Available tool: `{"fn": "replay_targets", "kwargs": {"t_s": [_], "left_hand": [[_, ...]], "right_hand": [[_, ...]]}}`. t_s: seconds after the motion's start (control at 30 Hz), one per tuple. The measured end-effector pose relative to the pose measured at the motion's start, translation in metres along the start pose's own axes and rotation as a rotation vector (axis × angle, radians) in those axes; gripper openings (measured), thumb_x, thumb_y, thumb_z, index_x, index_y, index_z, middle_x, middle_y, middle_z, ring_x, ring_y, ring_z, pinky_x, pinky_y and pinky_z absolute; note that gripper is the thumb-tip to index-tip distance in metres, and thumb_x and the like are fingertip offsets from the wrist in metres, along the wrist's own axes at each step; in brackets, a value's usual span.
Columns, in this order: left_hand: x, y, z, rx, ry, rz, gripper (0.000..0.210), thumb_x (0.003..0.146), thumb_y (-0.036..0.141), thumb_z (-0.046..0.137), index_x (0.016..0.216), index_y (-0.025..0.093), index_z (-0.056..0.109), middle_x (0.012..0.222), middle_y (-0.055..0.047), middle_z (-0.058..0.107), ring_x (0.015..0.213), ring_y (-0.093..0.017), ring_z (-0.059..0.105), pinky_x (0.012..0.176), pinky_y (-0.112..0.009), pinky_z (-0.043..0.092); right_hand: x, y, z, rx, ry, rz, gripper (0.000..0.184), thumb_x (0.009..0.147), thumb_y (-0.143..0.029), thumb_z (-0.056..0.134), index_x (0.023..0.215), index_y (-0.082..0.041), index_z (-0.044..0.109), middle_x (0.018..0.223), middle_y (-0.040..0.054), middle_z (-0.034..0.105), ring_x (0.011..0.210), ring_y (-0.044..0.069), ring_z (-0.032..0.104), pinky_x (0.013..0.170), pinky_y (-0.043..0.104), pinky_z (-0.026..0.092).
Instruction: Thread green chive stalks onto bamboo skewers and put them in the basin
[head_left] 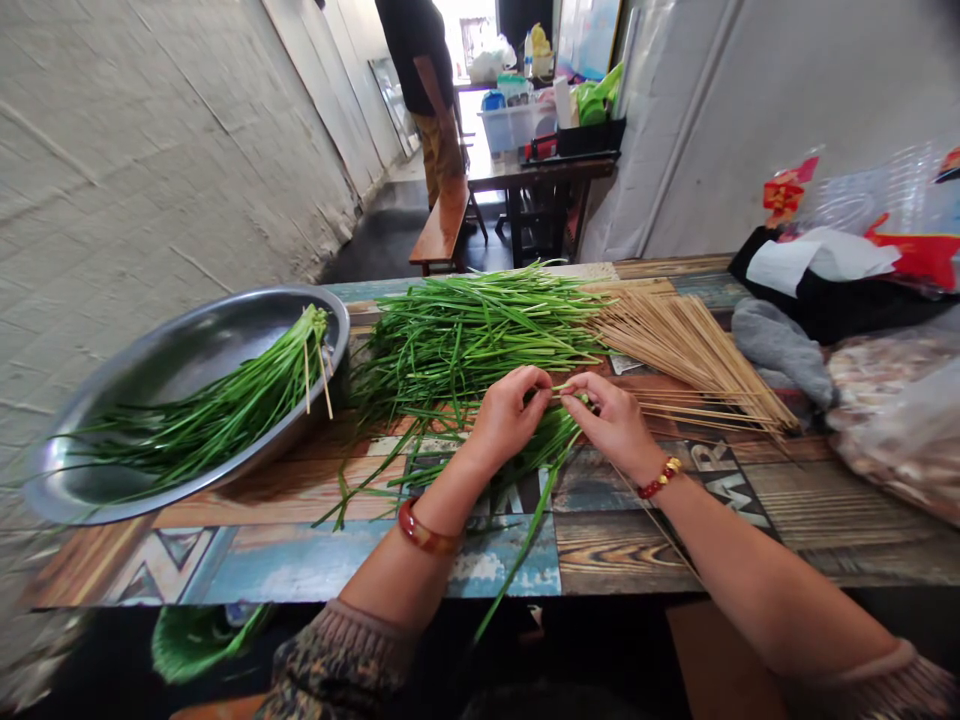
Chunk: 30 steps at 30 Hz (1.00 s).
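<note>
Two grips, left hand point(512, 418) and right hand point(615, 420), pinch a thin, green, soft-looking stalk point(557, 389) | place: near side of long, leafy, bright-green pile point(487, 320) | advice: pinch lightly, keep it straight; bruising seems likely otherwise

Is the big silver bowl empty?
No, partly filled: green stalks lie inside the bowl, with two thin sticks at their pale ends.
</note>
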<state>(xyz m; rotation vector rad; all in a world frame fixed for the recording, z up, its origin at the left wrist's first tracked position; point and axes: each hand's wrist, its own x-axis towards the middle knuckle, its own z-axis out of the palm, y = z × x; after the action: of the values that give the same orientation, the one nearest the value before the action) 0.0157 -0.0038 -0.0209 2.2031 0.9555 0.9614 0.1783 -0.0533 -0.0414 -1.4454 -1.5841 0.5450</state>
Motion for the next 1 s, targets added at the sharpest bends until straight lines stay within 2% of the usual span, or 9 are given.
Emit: {"fn": "replay_targets", "kwargs": {"t_s": [0.23, 0.37, 0.53, 0.67, 1.0], "left_hand": [[-0.0001, 0.0046, 0.0018, -0.101, -0.072, -0.087, 0.007, 0.083, 0.02, 0.056, 0.078, 0.017, 0.058, 0.074, 0.0, 0.06, 0.071, -0.012, 0.054, 0.069, -0.023, 0.042], [0.0014, 0.0044, 0.0003, -0.22, -0.04, -0.17, 0.007, 0.081, 0.019, 0.056, 0.074, 0.015, 0.057, 0.071, 0.001, 0.058, 0.067, -0.011, 0.051, 0.065, -0.022, 0.041], [0.0018, 0.0016, -0.0027, -0.321, 0.012, -0.215, 0.006, 0.08, 0.02, 0.057, 0.076, 0.015, 0.056, 0.07, 0.0, 0.057, 0.064, -0.01, 0.051, 0.061, -0.022, 0.041], [0.0013, 0.001, -0.0027, -0.306, 0.011, -0.214, 0.007, 0.08, 0.021, 0.058, 0.076, 0.015, 0.056, 0.07, 0.0, 0.058, 0.064, -0.01, 0.051, 0.06, -0.022, 0.041], [0.0003, 0.0074, -0.0007, -0.161, -0.039, -0.175, 0.007, 0.081, 0.019, 0.056, 0.075, 0.015, 0.06, 0.072, 0.0, 0.06, 0.069, -0.011, 0.053, 0.067, -0.022, 0.042]], "right_hand": [[0.0, -0.0037, -0.0014, -0.016, 0.029, 0.031, 0.012, 0.082, -0.029, 0.057, 0.09, -0.021, 0.061, 0.083, 0.004, 0.068, 0.071, 0.017, 0.061, 0.068, 0.029, 0.046], [0.0003, -0.0035, -0.001, 0.11, 0.024, 0.03, 0.021, 0.081, -0.03, 0.059, 0.1, -0.02, 0.059, 0.091, 0.0063, 0.069, 0.078, 0.019, 0.064, 0.073, 0.032, 0.048], [0.0008, 0.001, -0.0009, 0.205, -0.025, 0.101, 0.02, 0.082, -0.031, 0.058, 0.097, -0.018, 0.06, 0.081, 0.0047, 0.069, 0.068, 0.016, 0.062, 0.066, 0.029, 0.048], [0.0009, 0.0034, -0.0011, 0.186, -0.004, 0.099, 0.017, 0.083, -0.032, 0.057, 0.089, -0.018, 0.063, 0.077, 0.0033, 0.067, 0.066, 0.015, 0.059, 0.061, 0.026, 0.045], [-0.0009, -0.0008, -0.0019, 0.115, 0.042, 0.043, 0.012, 0.084, -0.028, 0.056, 0.088, -0.021, 0.064, 0.077, 0.0005, 0.066, 0.063, 0.013, 0.056, 0.06, 0.025, 0.042]]}}
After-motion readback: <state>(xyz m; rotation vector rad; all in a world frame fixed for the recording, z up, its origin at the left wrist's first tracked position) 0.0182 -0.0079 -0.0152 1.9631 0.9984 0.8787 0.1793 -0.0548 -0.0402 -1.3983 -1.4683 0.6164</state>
